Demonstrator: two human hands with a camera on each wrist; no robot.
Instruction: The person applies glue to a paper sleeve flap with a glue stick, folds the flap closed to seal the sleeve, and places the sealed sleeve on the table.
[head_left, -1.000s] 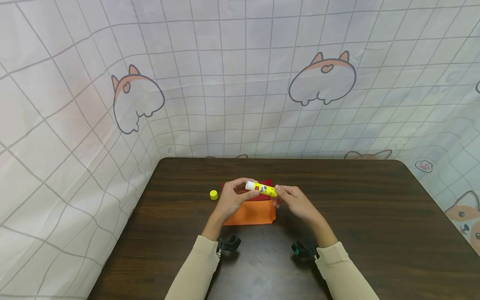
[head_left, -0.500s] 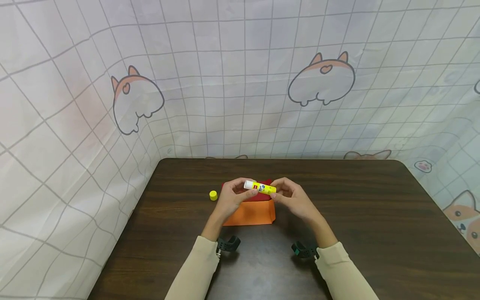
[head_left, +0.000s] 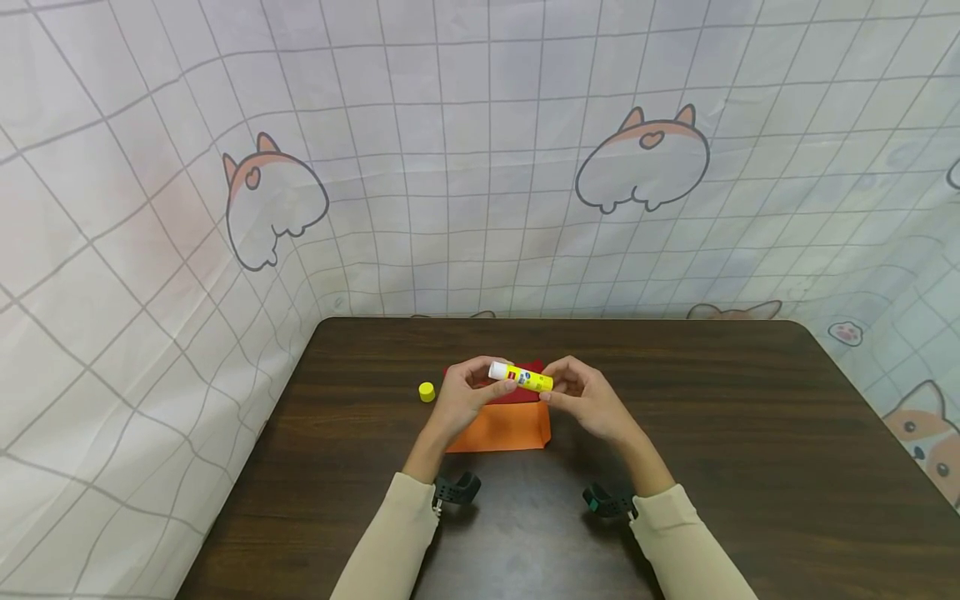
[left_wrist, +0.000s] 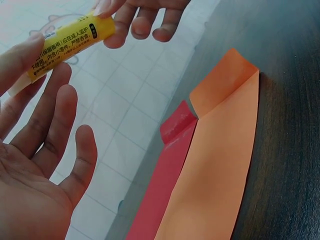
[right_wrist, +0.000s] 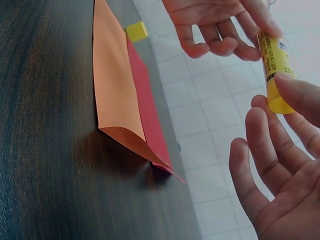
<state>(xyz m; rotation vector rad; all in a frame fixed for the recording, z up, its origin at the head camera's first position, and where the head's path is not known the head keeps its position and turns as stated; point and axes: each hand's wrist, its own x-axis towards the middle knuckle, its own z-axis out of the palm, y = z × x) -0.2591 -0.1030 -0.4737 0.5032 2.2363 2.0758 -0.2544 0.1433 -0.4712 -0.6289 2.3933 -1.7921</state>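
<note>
A yellow glue stick (head_left: 522,377) with a white end is held above the table between both hands, its white end to the left. My left hand (head_left: 463,398) pinches it near the white end, thumb in front. At the yellow end, my right hand (head_left: 590,402) pinches with thumb and fingertips. In the left wrist view, printed text shows on the glue stick (left_wrist: 70,47), and the left hand's other fingers are spread below. Under the hands lie an orange folded paper (head_left: 501,428) and a red paper (head_left: 519,395) behind it, partly hidden by the hands.
The yellow cap (head_left: 427,392) stands on the dark wooden table (head_left: 720,433), left of the papers. In the right wrist view the papers' near ends are folded up off the tabletop. A white grid-patterned curtain (head_left: 465,183) hangs behind the table.
My right hand has turned and changed its grip on the yellow end: the thumb is now in front, the fingers behind. The left hand, glue stick and papers stay nearly in place.
</note>
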